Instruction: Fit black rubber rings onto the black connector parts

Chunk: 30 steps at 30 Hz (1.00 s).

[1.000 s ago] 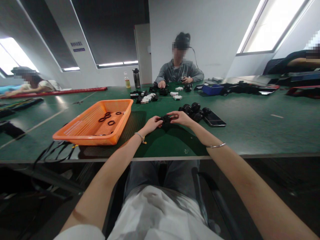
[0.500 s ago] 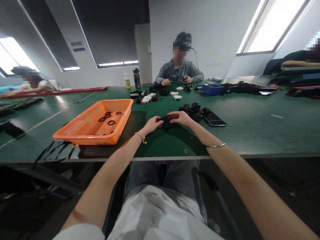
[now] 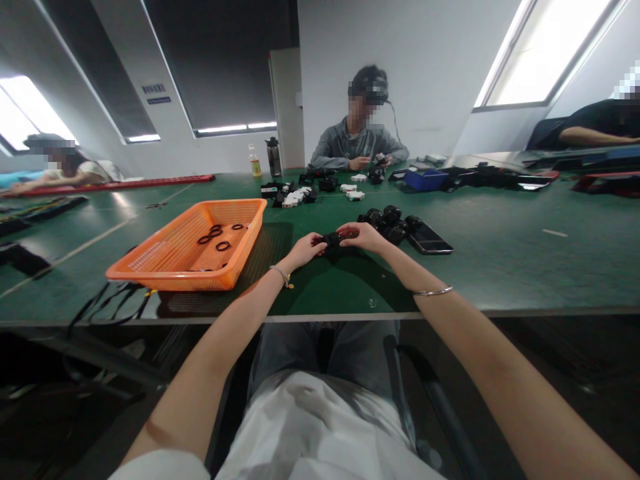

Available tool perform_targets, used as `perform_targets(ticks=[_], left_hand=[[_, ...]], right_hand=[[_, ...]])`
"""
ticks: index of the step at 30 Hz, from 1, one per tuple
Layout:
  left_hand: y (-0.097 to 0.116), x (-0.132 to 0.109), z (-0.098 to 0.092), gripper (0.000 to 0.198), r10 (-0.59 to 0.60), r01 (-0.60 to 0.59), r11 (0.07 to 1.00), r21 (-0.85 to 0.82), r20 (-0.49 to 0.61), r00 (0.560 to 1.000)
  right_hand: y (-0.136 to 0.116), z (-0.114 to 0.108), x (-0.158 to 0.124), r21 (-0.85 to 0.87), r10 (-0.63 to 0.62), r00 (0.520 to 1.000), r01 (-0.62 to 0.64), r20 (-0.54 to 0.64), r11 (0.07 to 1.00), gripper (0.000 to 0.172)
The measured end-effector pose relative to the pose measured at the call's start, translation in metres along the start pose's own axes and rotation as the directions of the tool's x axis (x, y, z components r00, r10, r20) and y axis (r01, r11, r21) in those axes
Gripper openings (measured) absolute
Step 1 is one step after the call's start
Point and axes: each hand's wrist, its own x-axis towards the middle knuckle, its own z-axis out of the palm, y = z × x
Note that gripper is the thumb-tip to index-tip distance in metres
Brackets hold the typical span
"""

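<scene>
The left hand (image 3: pixel 305 249) pinches a small black part (image 3: pixel 332 240) from the left, the right hand (image 3: pixel 363 236) from the right, presumably to steady both ends; its exact shape is too dark to tell. It sits above the near side of the green table (image 3: pixel 525 267). The orange basket (image 3: pixel 235 270) of black rings (image 3: pixel 223 246) at left and round black pieces (image 3: pixel 393 220) at right seem placed for easy reach.

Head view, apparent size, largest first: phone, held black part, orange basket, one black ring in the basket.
1. Orange basket
2. Phone
3. Held black part, partly hidden, so only its visible area counts
4. Black ring
</scene>
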Motion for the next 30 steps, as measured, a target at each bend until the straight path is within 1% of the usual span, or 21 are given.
perform_targets(ticks=[8,12,16,19,22,26,30], left_hand=[[0.0023,-0.0016,0.0005,0.014,-0.006,0.006,1.0,0.018,-0.003,1.0],[0.0066,-0.0038,0.0011,0.012,-0.026,0.026,1.0,0.014,-0.01,1.0],[0.0089,-0.0029,0.0015,0.009,-0.057,0.057,0.997,-0.042,-0.009,0.998],[0.0077,0.0001,0.0019,0.005,-0.087,0.085,0.991,-0.105,-0.012,0.996],[0.0047,0.0034,0.0016,0.004,-0.101,0.099,0.982,-0.161,-0.007,0.995],[0.001,0.0055,0.0006,0.005,-0.105,0.105,0.977,-0.186,0.009,0.994],[0.001,0.0044,0.0001,0.006,-0.091,0.092,0.979,-0.182,0.015,0.996]], right_hand=[[-0.001,0.0001,-0.001,-0.032,0.019,1.0,-0.018,0.012,0.999,0.035],[-0.0003,-0.0001,-0.0008,-0.016,0.027,0.999,-0.027,0.026,1.0,0.034],[-0.0008,0.0,-0.0011,0.009,0.026,0.999,-0.026,0.022,1.0,0.033],[-0.0025,-0.0002,-0.0019,0.039,0.023,1.0,-0.023,0.01,0.999,0.041],[-0.004,-0.0008,-0.0028,0.082,0.015,1.0,-0.017,0.026,0.996,0.049],[-0.005,-0.0016,-0.0033,0.104,0.015,0.997,-0.022,0.071,0.994,0.044],[-0.0056,-0.002,-0.0033,0.098,0.025,0.997,-0.032,0.071,0.995,0.042]])
